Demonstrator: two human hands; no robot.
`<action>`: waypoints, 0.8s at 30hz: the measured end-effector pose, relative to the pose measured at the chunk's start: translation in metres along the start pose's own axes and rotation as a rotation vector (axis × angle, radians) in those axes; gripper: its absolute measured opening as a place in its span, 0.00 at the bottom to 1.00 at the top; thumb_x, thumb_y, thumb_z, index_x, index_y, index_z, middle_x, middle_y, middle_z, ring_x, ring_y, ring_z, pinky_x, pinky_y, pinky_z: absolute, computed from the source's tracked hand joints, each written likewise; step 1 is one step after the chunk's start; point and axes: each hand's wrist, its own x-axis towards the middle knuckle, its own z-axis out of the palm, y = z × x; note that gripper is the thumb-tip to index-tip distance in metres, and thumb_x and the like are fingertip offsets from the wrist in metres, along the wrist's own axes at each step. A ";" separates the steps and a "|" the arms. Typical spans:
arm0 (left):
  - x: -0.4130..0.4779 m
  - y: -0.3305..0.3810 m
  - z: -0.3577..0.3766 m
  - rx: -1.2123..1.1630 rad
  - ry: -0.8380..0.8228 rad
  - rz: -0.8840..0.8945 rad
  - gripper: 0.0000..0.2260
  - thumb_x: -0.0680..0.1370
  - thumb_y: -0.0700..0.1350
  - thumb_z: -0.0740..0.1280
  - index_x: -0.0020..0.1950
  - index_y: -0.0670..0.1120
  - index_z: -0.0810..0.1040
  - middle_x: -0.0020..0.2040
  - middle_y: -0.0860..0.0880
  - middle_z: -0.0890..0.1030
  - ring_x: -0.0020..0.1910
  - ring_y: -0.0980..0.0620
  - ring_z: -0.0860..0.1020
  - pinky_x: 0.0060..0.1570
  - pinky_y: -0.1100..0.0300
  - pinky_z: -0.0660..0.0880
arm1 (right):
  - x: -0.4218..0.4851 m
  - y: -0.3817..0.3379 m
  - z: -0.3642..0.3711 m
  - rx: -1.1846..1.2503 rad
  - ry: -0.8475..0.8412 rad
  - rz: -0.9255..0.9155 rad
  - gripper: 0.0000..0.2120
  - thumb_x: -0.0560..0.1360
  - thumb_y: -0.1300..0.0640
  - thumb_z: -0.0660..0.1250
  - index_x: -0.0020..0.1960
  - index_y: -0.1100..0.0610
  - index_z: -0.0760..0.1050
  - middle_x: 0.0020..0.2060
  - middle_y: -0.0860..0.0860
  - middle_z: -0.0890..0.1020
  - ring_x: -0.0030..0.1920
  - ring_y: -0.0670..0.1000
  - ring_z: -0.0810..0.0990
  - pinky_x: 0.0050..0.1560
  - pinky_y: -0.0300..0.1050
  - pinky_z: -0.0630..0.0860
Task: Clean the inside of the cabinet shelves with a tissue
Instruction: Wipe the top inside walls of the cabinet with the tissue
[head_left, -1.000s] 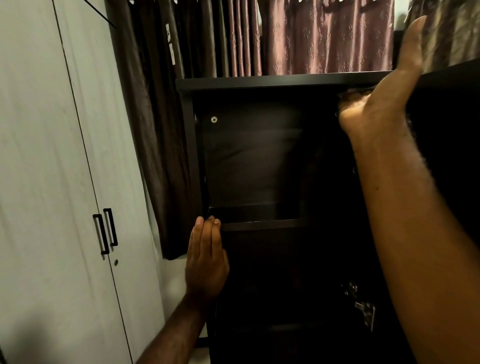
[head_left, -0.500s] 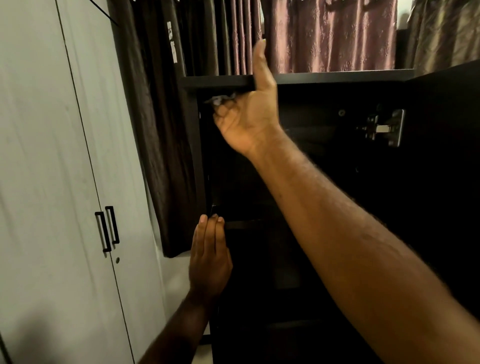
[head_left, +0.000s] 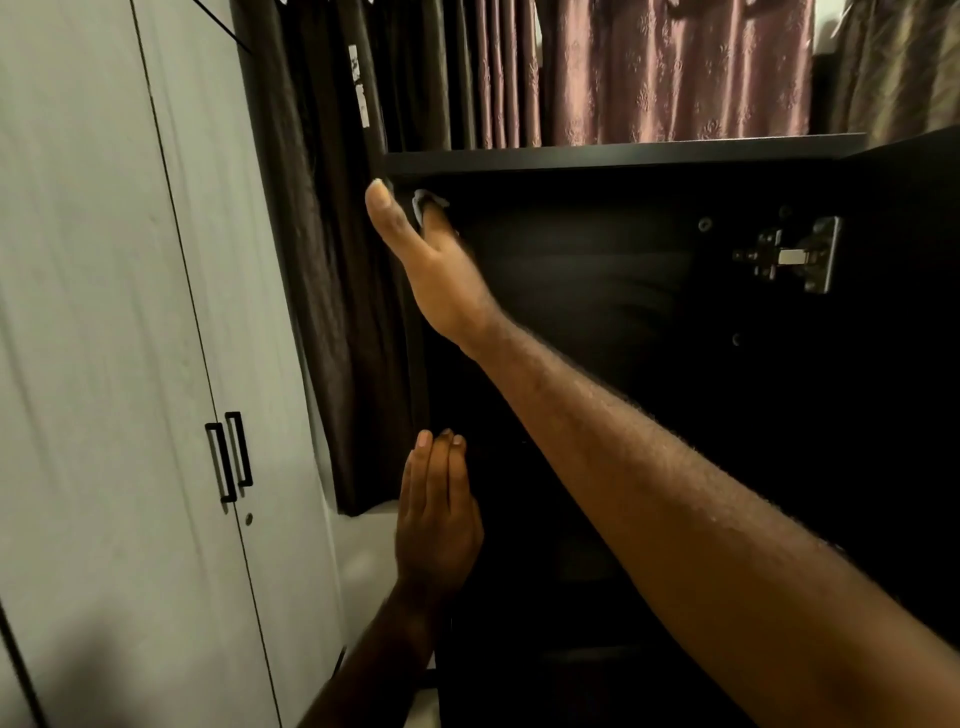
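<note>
The cabinet (head_left: 623, 156) was dark, almost black, and stood open. Its flat top board ran across the far upper part of the scene, its door (head_left: 909, 364) swung out at the right, and a metal hinge (head_left: 795, 254) sat at the upper right inside. The tissue (head_left: 422, 201) was a small pale wad high in the upper left inside corner, just under the top board and against the left wall, under the fingertips of the right hand (head_left: 441, 265), so only a bit of it showed. Lower inside, it was too dim to make out the shelves.
</note>
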 end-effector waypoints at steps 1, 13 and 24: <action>0.000 0.000 0.000 -0.005 -0.002 -0.005 0.22 0.82 0.41 0.58 0.75 0.38 0.62 0.71 0.39 0.69 0.76 0.40 0.61 0.72 0.42 0.66 | -0.003 0.004 -0.001 -0.028 0.028 -0.013 0.37 0.80 0.37 0.57 0.80 0.55 0.51 0.78 0.52 0.59 0.77 0.51 0.58 0.73 0.50 0.56; 0.002 0.002 -0.005 -0.029 -0.015 0.006 0.25 0.78 0.38 0.60 0.75 0.38 0.61 0.71 0.39 0.66 0.76 0.40 0.60 0.74 0.45 0.61 | -0.048 0.078 -0.015 -0.187 0.094 -0.011 0.09 0.79 0.53 0.68 0.40 0.50 0.79 0.30 0.41 0.79 0.33 0.37 0.78 0.35 0.31 0.72; 0.009 0.027 -0.034 -0.018 -0.166 -0.095 0.29 0.76 0.42 0.65 0.75 0.35 0.62 0.73 0.36 0.67 0.77 0.38 0.58 0.75 0.41 0.60 | -0.090 0.088 -0.104 -1.305 0.013 -0.086 0.15 0.79 0.56 0.61 0.65 0.54 0.74 0.64 0.52 0.74 0.54 0.60 0.81 0.52 0.53 0.80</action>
